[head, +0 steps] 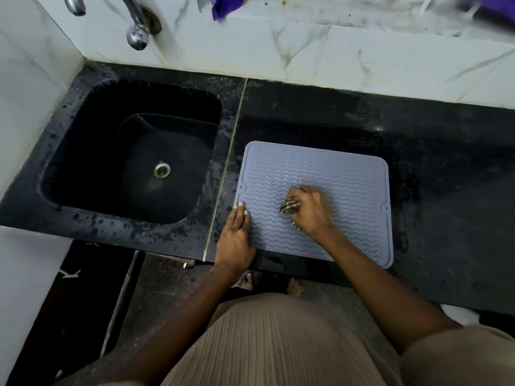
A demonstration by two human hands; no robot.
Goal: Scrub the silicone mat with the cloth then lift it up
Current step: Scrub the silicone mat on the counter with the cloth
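- The black countertop (446, 168) is carrying the silicone mat (348, 174), which is lying flat just right of the sink (131, 151), its near edge almost at the counter's front lip.
- Bare counter is stretching right of and behind the mat.
- The right hand (310, 208) is gripping the bunched cloth (289, 207) against the mat's middle.
- The left hand (235, 235) is pressing straight fingers on the mat's sink-side edge.

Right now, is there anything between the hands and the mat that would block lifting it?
Nothing visible. The left hand presses flat on the silicone mat at its left edge, and the right hand grips the cloth on its middle. Nothing else lies on it.
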